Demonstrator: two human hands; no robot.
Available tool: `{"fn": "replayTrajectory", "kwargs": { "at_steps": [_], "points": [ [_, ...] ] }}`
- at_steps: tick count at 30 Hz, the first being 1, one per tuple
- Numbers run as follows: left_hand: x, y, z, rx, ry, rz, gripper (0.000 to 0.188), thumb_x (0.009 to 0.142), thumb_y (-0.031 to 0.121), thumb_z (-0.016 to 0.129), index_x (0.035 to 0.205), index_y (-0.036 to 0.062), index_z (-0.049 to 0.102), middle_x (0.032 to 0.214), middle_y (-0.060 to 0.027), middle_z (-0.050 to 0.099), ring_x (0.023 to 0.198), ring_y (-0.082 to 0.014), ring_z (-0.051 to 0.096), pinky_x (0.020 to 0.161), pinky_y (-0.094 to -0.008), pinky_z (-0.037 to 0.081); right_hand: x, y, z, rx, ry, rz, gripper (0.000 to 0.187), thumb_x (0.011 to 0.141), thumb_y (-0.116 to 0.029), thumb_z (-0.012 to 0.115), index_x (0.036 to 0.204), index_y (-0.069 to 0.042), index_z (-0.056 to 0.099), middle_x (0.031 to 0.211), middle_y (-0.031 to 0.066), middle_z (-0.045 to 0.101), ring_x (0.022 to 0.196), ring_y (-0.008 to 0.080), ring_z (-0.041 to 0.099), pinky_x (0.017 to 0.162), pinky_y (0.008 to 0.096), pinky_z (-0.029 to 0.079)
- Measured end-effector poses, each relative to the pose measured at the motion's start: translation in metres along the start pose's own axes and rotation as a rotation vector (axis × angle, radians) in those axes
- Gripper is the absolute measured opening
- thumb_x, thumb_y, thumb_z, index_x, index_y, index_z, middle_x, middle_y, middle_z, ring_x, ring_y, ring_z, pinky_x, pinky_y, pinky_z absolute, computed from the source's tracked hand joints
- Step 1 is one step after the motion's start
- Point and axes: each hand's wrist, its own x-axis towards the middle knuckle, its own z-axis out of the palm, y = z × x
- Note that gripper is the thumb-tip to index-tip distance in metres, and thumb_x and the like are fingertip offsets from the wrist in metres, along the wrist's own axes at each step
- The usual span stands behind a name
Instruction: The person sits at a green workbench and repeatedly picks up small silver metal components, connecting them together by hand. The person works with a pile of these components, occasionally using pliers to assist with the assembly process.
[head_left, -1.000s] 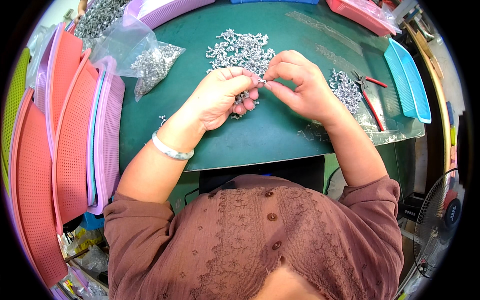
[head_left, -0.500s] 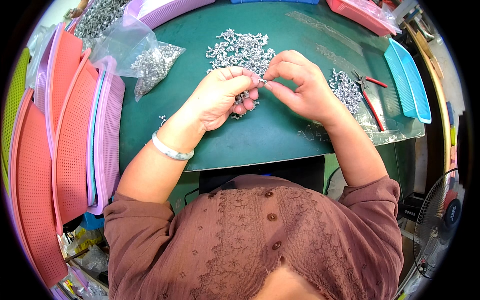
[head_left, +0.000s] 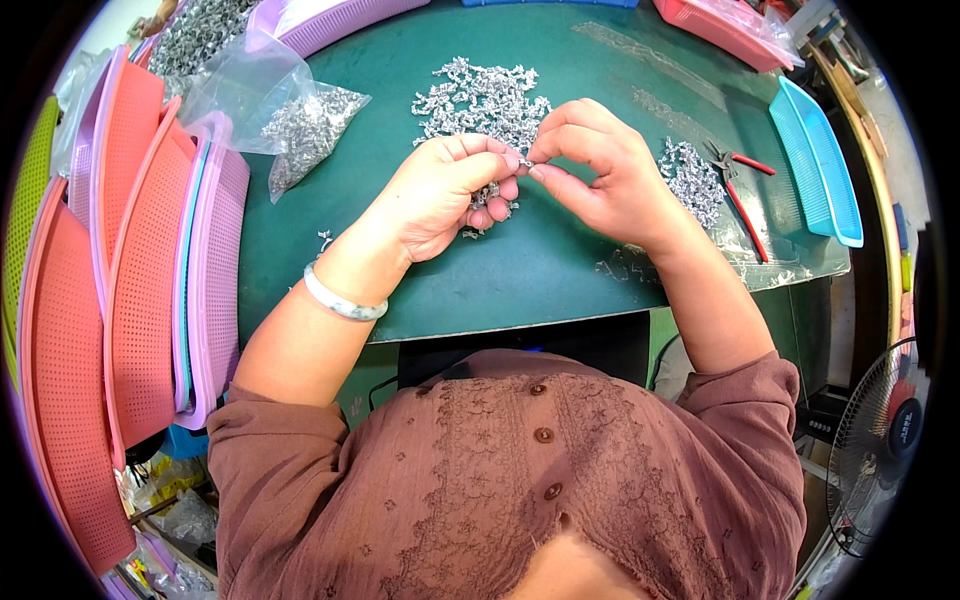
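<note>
Between the fingertips of both hands is a small silver metal piece (head_left: 527, 163), too small to make out in detail. My left hand (head_left: 455, 190) pinches one end between thumb and forefinger, and more silver pieces show within its curled lower fingers. The thumb and forefinger of my right hand (head_left: 600, 170) close on the other end. Just beyond the hands lies a loose pile of silver metal pieces (head_left: 485, 98). A smaller pile of silver pieces (head_left: 690, 183) is to the right of my right hand, with red-handled pliers (head_left: 740, 200) beside it.
Stacked pink and purple perforated baskets (head_left: 150, 290) stand along the left side. A clear bag of metal pieces (head_left: 315, 130) lies on the green table (head_left: 480, 295). A blue basket (head_left: 815, 165) sits at the right edge, and a fan (head_left: 880, 440) stands lower right.
My fingers have shifted very slightly around the small metal piece. Everything else stays where it was.
</note>
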Motion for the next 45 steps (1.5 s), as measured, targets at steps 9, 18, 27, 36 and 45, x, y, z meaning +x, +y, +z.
{"fn": "replayTrajectory", "kwargs": {
  "at_steps": [9, 18, 27, 36, 45],
  "points": [
    [-0.001, 0.001, 0.002, 0.005, 0.017, -0.005, 0.010, 0.085, 0.012, 0.056, 0.089, 0.0042, 0.059, 0.069, -0.0018, 0.056, 0.054, -0.0078, 0.050, 0.044, -0.0174, 0.037, 0.000, -0.001, 0.000, -0.018, 0.002, -0.009, 0.009, 0.067, -0.002, 0.063, 0.073, -0.005, 0.057, 0.078, 0.0057, 0.056, 0.077, 0.0248, 0.052, 0.067, 0.0332, 0.044],
    [-0.002, 0.001, 0.002, 0.011, 0.004, 0.022, 0.010, 0.084, 0.012, 0.057, 0.089, 0.0041, 0.059, 0.069, -0.0017, 0.056, 0.055, -0.0078, 0.050, 0.044, -0.0176, 0.036, 0.000, -0.001, 0.001, -0.016, 0.009, -0.016, 0.009, 0.066, -0.002, 0.063, 0.072, -0.005, 0.057, 0.077, 0.0055, 0.056, 0.076, 0.0245, 0.052, 0.066, 0.0329, 0.044],
    [-0.002, 0.002, 0.002, 0.019, 0.002, 0.018, 0.010, 0.084, 0.012, 0.057, 0.088, 0.0036, 0.060, 0.068, -0.0014, 0.056, 0.054, -0.0075, 0.050, 0.043, -0.0173, 0.035, 0.001, 0.000, -0.001, -0.016, 0.005, -0.021, 0.008, 0.067, -0.002, 0.062, 0.073, -0.005, 0.057, 0.077, 0.0060, 0.055, 0.076, 0.0250, 0.052, 0.067, 0.0336, 0.043],
    [-0.002, 0.002, 0.002, 0.021, 0.009, 0.027, 0.010, 0.085, 0.011, 0.055, 0.087, 0.0029, 0.060, 0.067, -0.0012, 0.056, 0.053, -0.0075, 0.049, 0.043, -0.0170, 0.033, 0.001, 0.003, -0.004, -0.030, -0.054, -0.023, 0.008, 0.068, -0.002, 0.061, 0.075, -0.005, 0.057, 0.078, 0.0062, 0.054, 0.076, 0.0256, 0.051, 0.067, 0.0337, 0.043],
    [0.000, 0.002, -0.004, 0.041, 0.006, 0.022, 0.011, 0.085, 0.010, 0.054, 0.090, 0.0017, 0.060, 0.068, -0.0012, 0.055, 0.054, -0.0066, 0.049, 0.042, -0.0159, 0.033, -0.001, 0.004, -0.039, -0.195, -0.272, 0.064, 0.005, 0.069, -0.004, 0.058, 0.073, -0.003, 0.055, 0.074, 0.0096, 0.054, 0.076, 0.0285, 0.052, 0.067, 0.0359, 0.043]
  ]
}}
